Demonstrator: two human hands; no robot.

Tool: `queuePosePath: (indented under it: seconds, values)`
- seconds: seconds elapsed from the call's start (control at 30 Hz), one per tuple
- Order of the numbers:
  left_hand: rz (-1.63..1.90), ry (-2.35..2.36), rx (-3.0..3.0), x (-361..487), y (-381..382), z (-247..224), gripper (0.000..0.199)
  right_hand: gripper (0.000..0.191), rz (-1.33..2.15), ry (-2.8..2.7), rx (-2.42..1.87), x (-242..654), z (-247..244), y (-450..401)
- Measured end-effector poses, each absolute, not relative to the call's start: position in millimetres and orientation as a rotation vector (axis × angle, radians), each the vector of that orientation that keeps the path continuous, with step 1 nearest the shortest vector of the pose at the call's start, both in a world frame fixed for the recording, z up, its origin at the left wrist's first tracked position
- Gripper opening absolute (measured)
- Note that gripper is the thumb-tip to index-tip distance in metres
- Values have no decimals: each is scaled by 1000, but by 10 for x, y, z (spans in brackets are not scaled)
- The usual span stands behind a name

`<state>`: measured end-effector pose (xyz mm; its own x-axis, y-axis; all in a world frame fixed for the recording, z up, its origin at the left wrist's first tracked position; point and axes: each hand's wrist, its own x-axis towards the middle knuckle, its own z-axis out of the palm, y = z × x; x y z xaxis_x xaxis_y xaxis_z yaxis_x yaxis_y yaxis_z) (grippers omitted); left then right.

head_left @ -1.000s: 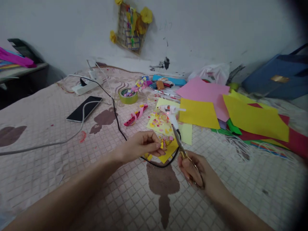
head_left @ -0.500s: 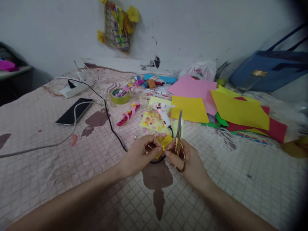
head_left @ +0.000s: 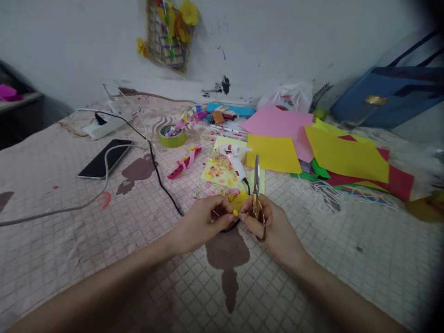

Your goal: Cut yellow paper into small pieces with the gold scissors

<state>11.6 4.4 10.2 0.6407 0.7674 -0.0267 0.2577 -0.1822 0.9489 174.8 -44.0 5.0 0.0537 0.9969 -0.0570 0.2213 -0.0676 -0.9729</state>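
Note:
A small yellow piece is pinched between the fingertips of my left hand, and the fingertips of my right hand meet it from the other side. Gold-handled scissors hang in my right hand, blades pointing away and looking closed. Just beyond my fingers lies a yellow paper piece, partly hidden by them. Behind it a white glue gun rests on a pale yellow sheet strewn with pink and yellow scraps.
Yellow sheets, pink paper and white string spread to the right. A black cable, a phone, a tape roll and a decorated red strip lie left. A blue bag stands at the back right.
The scissors have turned slightly more upright in my right hand. Both hands stay together at the small yellow piece, and the whole view has shifted slightly.

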Motion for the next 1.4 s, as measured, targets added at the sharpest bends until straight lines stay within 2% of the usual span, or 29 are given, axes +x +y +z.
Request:
queuePosePath:
  seconds: [0.23, 0.4, 0.57, 0.83, 1.4]
  values:
    - [515, 823, 1610, 112, 57, 81, 15, 10, 1105, -1433, -1419, 1772, 60, -454]
    - [568, 776, 1246, 119, 102, 109, 18, 21, 1134, -1367, -1419, 1769, 88, -484]
    - [710, 829, 1146, 100, 138, 173, 19, 35, 1207, -1516, -1339, 1710, 110, -568]
    - [874, 863, 1086, 78, 122, 222, 12, 37, 1260, -1567, -1420, 1649, 18, -609]
    - [892, 868, 1069, 89, 122, 236, 10, 34, 1247, -1625, -1448, 1665, -35, -610]
